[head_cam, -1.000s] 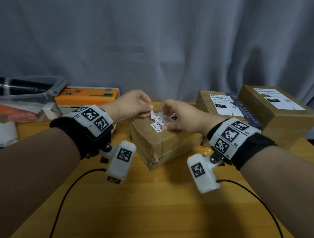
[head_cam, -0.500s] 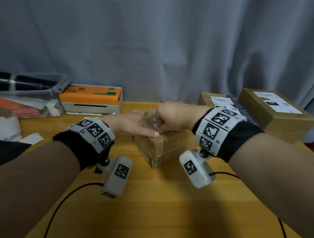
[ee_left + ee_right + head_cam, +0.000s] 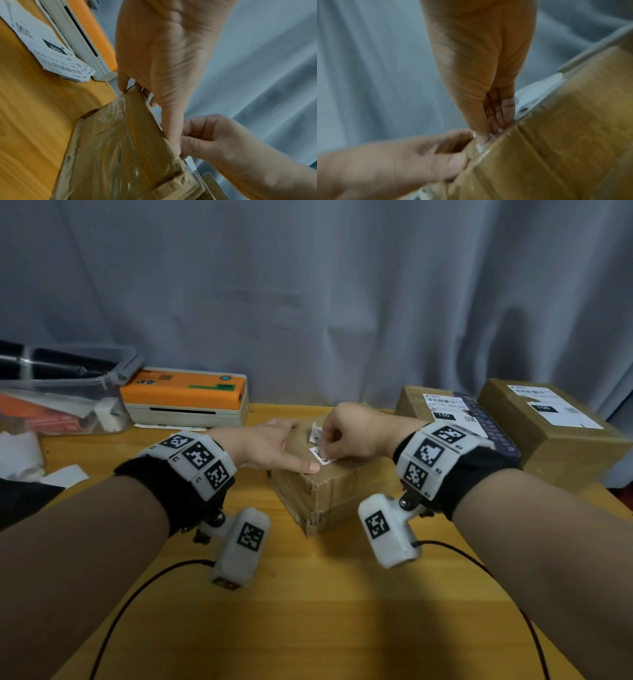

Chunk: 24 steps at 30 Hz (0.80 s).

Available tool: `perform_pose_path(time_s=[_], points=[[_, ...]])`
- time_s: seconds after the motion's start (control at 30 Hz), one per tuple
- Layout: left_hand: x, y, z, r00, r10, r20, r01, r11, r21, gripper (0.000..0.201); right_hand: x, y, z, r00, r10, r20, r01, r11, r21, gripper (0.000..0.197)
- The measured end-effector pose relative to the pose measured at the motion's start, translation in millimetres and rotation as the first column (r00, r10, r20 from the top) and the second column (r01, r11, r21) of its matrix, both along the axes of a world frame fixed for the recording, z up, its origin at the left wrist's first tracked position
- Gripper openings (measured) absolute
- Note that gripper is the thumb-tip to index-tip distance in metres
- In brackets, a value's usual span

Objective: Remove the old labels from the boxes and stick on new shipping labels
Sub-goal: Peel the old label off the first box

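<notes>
Grey curtain [image 3: 308, 302] behind wooden table [image 3: 325, 611], taped cardboard box [image 3: 329, 494] at centre, left hand [image 3: 270, 446] flat on its top with fingers straight, right hand [image 3: 356, 436] pinching the torn old label [image 3: 317, 436], orange printer [image 3: 185, 395] at back left.

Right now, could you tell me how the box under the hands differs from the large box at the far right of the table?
The near box carries only a torn label remnant, which the right hand pinches; the far box wears a whole white label. The near box is held flat by the left hand; the far box is untouched and looks bulkier. Both are brown cardboard on the wooden table.
</notes>
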<state>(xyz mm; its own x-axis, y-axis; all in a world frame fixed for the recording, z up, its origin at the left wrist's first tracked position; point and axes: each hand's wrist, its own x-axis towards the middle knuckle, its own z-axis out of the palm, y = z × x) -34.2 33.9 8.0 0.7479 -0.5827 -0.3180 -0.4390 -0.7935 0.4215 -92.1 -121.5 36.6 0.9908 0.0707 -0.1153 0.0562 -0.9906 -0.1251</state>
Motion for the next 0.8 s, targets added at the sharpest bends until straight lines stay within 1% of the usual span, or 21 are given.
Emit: perform_pose_path(time_s=[0.03,0.07,0.13,0.23,0.3,0.43,0.57,0.7,0.8], points=[[0.6,-0.4,0.5,1.000,0.002,-0.008,-0.002,1.000,0.003,0.108,-1.2,-3.1,0.7,1.000,-0.003,-0.016,0.004,0.999,0.053,0.011],[1.1,-0.6,1.1,1.000,0.002,-0.016,-0.002,1.000,0.009,0.109,-1.8,-5.0,1.6,0.999,0.000,-0.038,0.003,0.996,0.085,0.016],[2.3,-1.1,2.3,0.999,0.003,-0.032,-0.002,1.000,0.018,0.111,-2.3,-3.9,4.8,0.997,0.008,-0.078,-0.003,0.997,0.075,0.022],[3.0,-1.4,1.9,0.999,0.003,-0.042,-0.003,1.000,0.022,0.115,0.5,2.5,8.3,0.993,0.038,-0.113,-0.035,0.999,0.022,0.019],[3.0,-1.7,0.8,0.999,0.005,-0.034,-0.005,1.000,0.020,0.113,2.7,4.9,9.3,0.990,0.030,-0.141,-0.026,0.999,0.026,0.020],[3.5,-2.1,-0.5,0.999,0.007,-0.039,-0.007,1.000,0.002,0.109,5.4,-1.3,6.7,0.985,-0.016,-0.173,0.030,0.996,0.080,0.020],[4.9,-2.3,-1.1,0.999,0.003,-0.047,-0.004,1.000,-0.008,0.108,5.5,-9.0,5.0,0.981,-0.035,-0.193,0.071,0.981,0.182,0.021],[5.5,-2.6,-1.1,0.999,-0.005,-0.041,0.005,1.000,0.004,0.109,10.3,-4.4,6.1,0.969,-0.031,-0.244,0.071,0.985,0.157,0.025],[5.6,-1.9,-1.9,0.999,-0.006,-0.037,0.006,1.000,0.001,0.109,14.5,-0.9,5.4,0.965,-0.043,-0.260,0.071,0.992,0.101,0.031]])
